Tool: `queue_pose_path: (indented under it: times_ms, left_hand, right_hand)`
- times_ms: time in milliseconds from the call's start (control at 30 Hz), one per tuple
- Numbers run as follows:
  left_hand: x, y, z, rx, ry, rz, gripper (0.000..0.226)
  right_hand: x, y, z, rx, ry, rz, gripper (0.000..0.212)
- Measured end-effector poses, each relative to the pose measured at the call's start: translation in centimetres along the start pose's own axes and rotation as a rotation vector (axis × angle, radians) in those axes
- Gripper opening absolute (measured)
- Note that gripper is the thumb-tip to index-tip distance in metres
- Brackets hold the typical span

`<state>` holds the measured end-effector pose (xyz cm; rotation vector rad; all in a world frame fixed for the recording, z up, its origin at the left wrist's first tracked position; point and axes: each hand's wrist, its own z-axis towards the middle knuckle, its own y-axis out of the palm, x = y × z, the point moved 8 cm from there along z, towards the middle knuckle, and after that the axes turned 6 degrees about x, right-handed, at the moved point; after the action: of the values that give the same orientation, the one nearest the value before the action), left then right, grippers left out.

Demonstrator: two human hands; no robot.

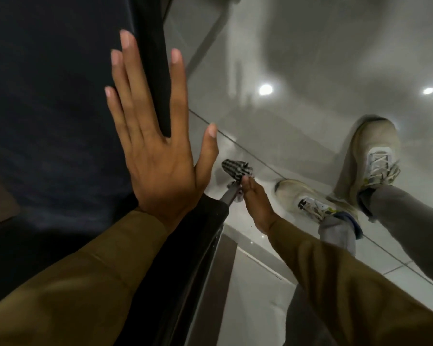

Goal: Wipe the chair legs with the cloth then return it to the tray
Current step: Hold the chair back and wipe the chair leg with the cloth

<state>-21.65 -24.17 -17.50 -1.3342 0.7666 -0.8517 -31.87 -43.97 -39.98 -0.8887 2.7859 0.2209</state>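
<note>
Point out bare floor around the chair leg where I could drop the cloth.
Bare tile lies beyond the cloth, above the grout line. Another bare strip lies between the chair frame and right sleeve. Crowded: right hand and two shoes beside the leg.

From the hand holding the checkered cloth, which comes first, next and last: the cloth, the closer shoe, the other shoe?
Measured from the right hand in the head view:
1. The checkered cloth, gripped at its fingertips, around the chair leg.
2. The closer shoe, just to the hand's right on the floor.
3. The other shoe, farther right and higher in the picture.
</note>
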Motion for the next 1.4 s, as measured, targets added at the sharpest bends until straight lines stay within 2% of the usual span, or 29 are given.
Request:
queue_pose_path:
  times_ms: [200,267,367,567,667,833,1000,1133,1200,1300,1400]
  left_hand:
    - [0.4,-0.7,0.2,-0.011,-0.008,-0.018,0.078]
    - [0.4,-0.9,0.2,0.006,-0.014,-0.026,0.079]
    - [0.2,-0.8,0.1,0.032,-0.021,-0.037,0.081]
    - [0.1,-0.6,0.0,0.082,-0.018,-0.051,0.080]
    - [0.1,-0.6,0.0,0.076,-0.016,-0.047,0.080]
    - [0.2,-0.8,0.0,0.060,-0.007,-0.020,0.082]
    - [0.0,-0.3,-0.3,0.068,0.001,-0.020,0.083]
    - [-0.1,-0.2,-0.3,0.078,-0.003,-0.041,0.082]
    - [-0.1,-0.2,-0.2,0.073,-0.006,-0.047,0.082]
    - [-0.1,-0.4,-0.2,0.061,-0.016,-0.050,0.082]
    - [-0.1,-0.5,-0.2,0.053,-0.012,-0.047,0.082]
  right_hand:
    - [-2.7,0.8,-10.4,-0.092,-0.228,0.048,0.052]
    - [-2.3,1.1,-11.1,-0.093,-0.235,0.110,0.047]
    - [-1.1,0.9,-8.5,-0.021,-0.210,0.109,0.035]
    - [0.4,0.6,0.4,0.042,-0.037,0.134,0.048]
    - [-0.4,0.7,-1.6,0.030,-0.072,0.146,0.048]
    - [-1.5,0.8,-10.7,-0.116,-0.231,0.114,0.049]
    - [0.3,0.1,-5.8,-0.027,-0.201,0.056,0.033]
    - [1.8,-0.3,0.2,0.017,-0.078,0.002,0.045]
    - [1.7,-0.1,0.7,-0.002,-0.013,0.057,0.050]
    - [1.1,0.3,-3.8,-0.103,-0.059,0.196,0.042]
    - [0.5,0.7,-11.1,-0.220,-0.158,0.151,0.041]
